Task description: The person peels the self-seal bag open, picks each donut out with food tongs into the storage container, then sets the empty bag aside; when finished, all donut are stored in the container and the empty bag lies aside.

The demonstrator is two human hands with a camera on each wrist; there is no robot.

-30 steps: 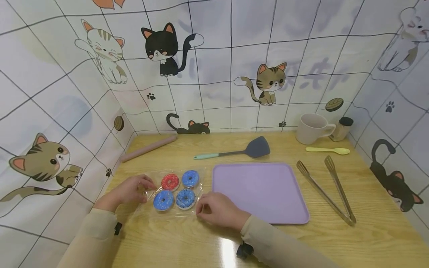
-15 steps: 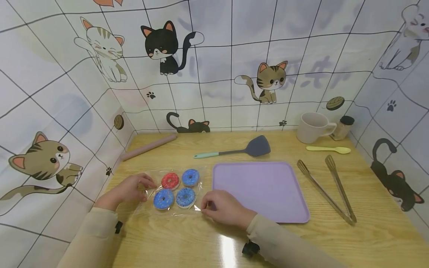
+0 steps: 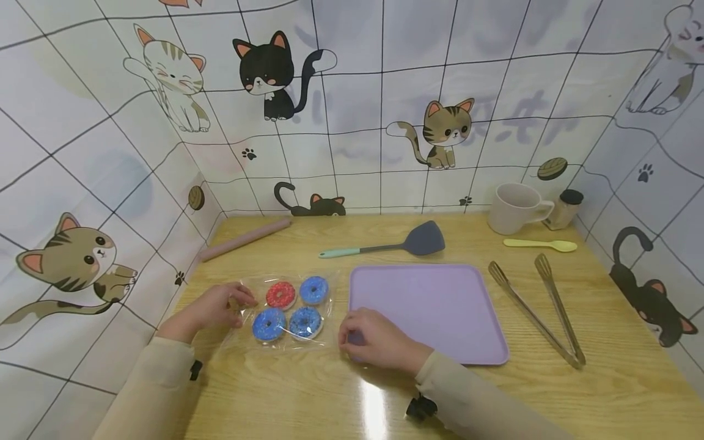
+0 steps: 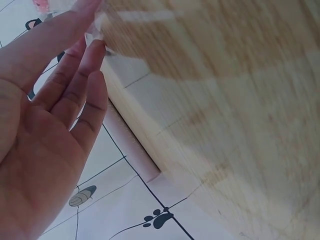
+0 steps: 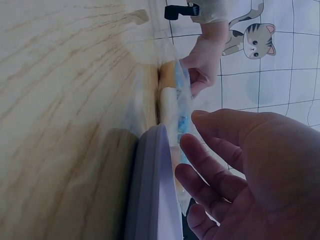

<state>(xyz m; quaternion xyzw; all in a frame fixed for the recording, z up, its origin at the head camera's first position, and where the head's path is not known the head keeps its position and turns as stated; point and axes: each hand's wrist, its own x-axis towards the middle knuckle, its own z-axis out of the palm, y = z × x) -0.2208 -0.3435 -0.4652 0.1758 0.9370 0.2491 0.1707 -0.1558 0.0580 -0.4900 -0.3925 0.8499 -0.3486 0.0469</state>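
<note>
doughnut pack point(image 3: 293, 313) lies between left grip point(image 3: 216, 307) (pinching its edge) and right grip point(image 3: 381, 343), fingers loosely parted.

Wall point(image 3: 363, 153) behind the surface point(image 3: 308, 391). On the surface, left of centre: 1 bag point(image 3: 255, 284) containing 4 donuts point(image 3: 269, 333), set in 2 rows of 2. Left grip point(image 3: 217, 308) located at the bag's left end. Tray point(image 3: 429, 305) situated just right of the bag; right grip point(image 3: 379, 342) at the tray's near left corner, contact undetermined. Pin point(image 3: 246, 239) at back left, behind the bag, slanting, right end farther back. Spatula point(image 3: 381, 247) lies crosswise directly behind the tray, blade end to the right. Tongs point(image 3: 530, 313) right of the tray, joined end nearest, spread tips towards the back. Spoon point(image 3: 536, 244) behind the tongs. Mug point(image 3: 511, 211) at back right, behind the spoon; jar point(image 3: 562, 214) just right of it.
</note>
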